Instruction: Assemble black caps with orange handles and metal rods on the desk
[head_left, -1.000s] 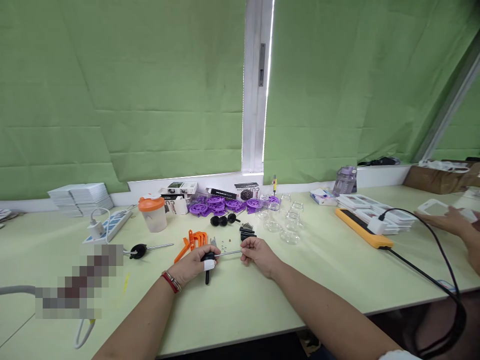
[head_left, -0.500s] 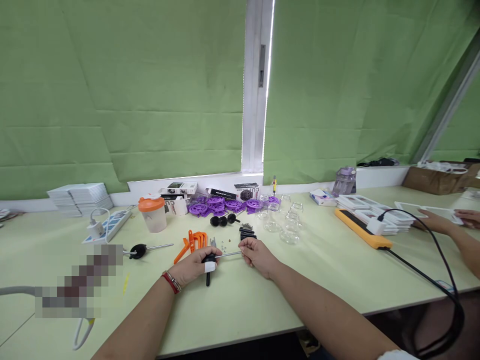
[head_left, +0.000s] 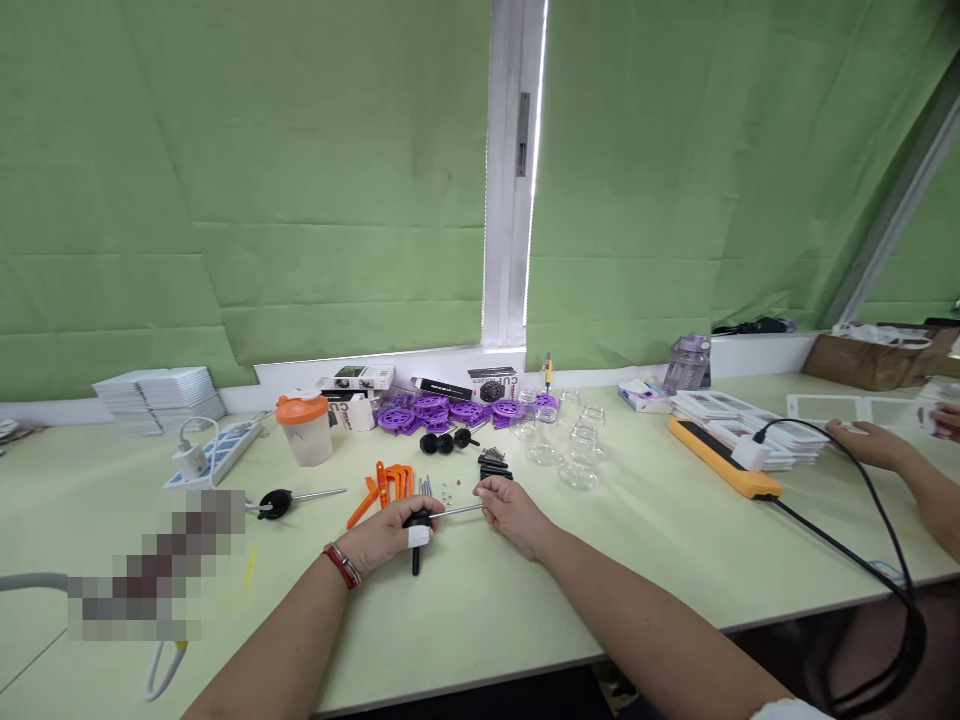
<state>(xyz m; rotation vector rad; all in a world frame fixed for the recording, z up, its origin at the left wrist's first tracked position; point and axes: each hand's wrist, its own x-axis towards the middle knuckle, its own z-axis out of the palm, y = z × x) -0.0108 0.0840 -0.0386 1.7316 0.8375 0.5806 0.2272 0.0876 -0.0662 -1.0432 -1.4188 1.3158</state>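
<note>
My left hand [head_left: 379, 537], with a white wrap on a finger, is closed around a black round part with a metal rod [head_left: 456, 511] sticking out to the right. A short black handle points down from that part. The far end of the rod is pinched in the fingertips of my right hand [head_left: 517, 512]; any small piece there is hidden. Orange curved pieces [head_left: 402, 482] and loose metal pins [head_left: 425, 487] lie just beyond my left hand. Behind my right hand are black handle-like pieces [head_left: 493, 468] and a pile of small screws [head_left: 493, 453].
Purple wheel-like parts [head_left: 431, 408] and clear jars [head_left: 543, 450] stand at the back. To the left are an orange-lidded cup [head_left: 307, 440] and a black part with a rod [head_left: 277, 503]. Rightward lies an orange power strip [head_left: 712, 460]; another person's hand [head_left: 870, 445] holds a white frame.
My hands and the rod stay almost where they were. The other person's hands on the right have shifted slightly with the white frame.
</note>
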